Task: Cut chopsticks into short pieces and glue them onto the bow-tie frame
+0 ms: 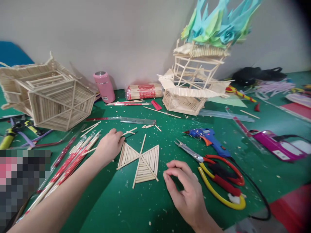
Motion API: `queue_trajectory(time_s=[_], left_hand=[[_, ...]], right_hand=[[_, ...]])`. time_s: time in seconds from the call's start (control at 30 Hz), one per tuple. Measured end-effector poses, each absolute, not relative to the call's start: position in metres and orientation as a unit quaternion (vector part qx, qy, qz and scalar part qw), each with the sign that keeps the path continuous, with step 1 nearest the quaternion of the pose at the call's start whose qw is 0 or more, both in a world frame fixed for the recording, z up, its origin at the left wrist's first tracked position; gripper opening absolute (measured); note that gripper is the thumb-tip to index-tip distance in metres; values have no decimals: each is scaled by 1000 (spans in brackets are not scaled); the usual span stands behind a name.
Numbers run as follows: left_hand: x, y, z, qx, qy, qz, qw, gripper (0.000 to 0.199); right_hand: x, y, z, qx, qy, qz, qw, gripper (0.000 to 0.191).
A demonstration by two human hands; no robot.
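Observation:
My left hand [110,145] reaches across the table with its fingers closed on the end of a short wooden stick [130,131]. Another short stick crosses that one. Just in front of it lies a flat panel of wooden sticks [147,163], its spokes meeting in the middle and three wedges filled with rows of sticks. Right of the panel my right hand [184,191] hovers, thumb and fingertips curled together in a pinch, with nothing visible between them. Beside it lie large scissors [213,174] with red and yellow handles and a blue glue gun [209,139].
Stick models stand at left [60,100] and back right [194,77], the latter topped with blue-green paper. A pink flask [104,87] and wrapped stick bundle [144,92] are by the wall. Wrapped sticks [65,168] lie under my left arm. A black cord [257,187] crosses the right side.

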State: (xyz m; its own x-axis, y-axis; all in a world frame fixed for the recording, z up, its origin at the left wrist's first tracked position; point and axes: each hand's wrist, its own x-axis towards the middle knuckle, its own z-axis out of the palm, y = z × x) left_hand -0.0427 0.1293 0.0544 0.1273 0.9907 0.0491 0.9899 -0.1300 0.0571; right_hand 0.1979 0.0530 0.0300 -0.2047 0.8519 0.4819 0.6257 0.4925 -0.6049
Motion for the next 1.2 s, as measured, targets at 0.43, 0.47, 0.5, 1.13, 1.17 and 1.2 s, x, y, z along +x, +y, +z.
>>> queue_trajectory(time_s=[0.43,0.47,0.5,1.13,1.17,1.2], left_hand=[[-46,75,57,782,615,87,58,32],[-45,69,55,785,611,89,57,32],[-44,64,54,788,606,92,56,32],[-19,12,58,834,518,182,55,28],[-22,13,59,834,520,179,44,28],[-26,15,59,833,526,171,32,29]], right_hand=[[193,55,33,-510,-789,124,319,5],[192,55,33,-513,-793,120,305,7],[191,55,33,-517,-795,116,294,8],[221,82,34,-505,-820,121,240,14],[223,83,33,-509,-817,119,245,12],[224,83,31,-513,-812,117,251,12]])
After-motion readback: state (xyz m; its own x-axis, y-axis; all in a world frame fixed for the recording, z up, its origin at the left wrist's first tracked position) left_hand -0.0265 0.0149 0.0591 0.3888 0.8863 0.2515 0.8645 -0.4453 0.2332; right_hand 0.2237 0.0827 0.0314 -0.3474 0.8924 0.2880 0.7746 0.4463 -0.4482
